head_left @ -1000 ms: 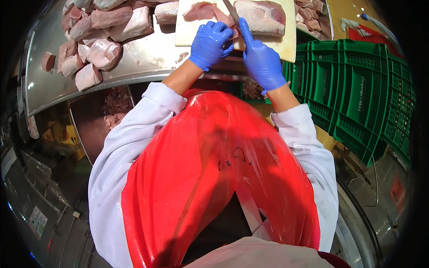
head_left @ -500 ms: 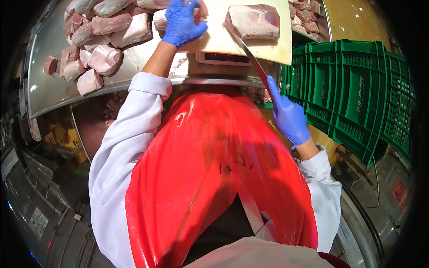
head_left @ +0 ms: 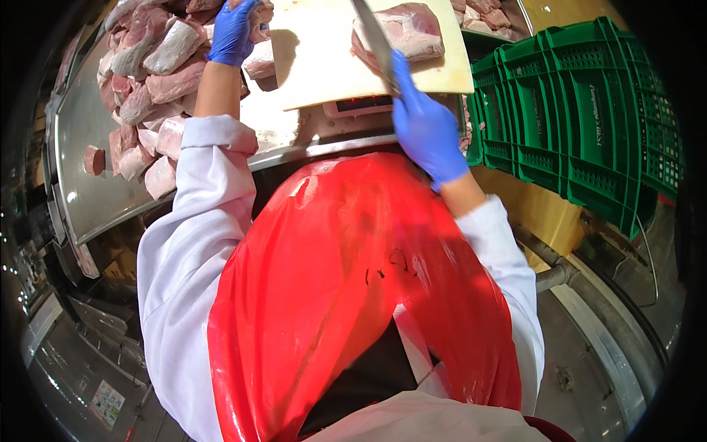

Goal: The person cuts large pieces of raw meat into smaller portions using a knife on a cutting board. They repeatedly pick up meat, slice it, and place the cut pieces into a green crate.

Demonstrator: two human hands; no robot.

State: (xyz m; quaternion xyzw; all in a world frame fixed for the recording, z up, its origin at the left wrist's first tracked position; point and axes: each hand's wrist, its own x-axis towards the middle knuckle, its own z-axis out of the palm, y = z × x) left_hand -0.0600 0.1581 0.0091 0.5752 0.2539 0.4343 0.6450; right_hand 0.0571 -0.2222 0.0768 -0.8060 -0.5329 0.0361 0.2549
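Observation:
My left hand (head_left: 230,38), in a blue glove, is closed on a pink piece of meat (head_left: 259,18) at the top edge of the view, over the pile of pale pork pieces (head_left: 175,48). My blue-gloved right hand (head_left: 426,129) grips a long knife, its blade (head_left: 375,40) angled up across a cream cutting board (head_left: 317,62). On the board, beside the blade, lies a thick block of pork (head_left: 409,33) with a pale fatty face; the blade hides part of its left side.
The steel table (head_left: 85,206) holds the board and meat pile. A lit red display (head_left: 353,104) shows under the board's edge. Green plastic crates (head_left: 560,118) stand at the right, with more meat (head_left: 493,18) behind. A red apron (head_left: 309,280) covers my front.
My left hand has moved left from the board to the pile with meat in it. My right hand went down-right with the knife, then back up toward the block on the board.

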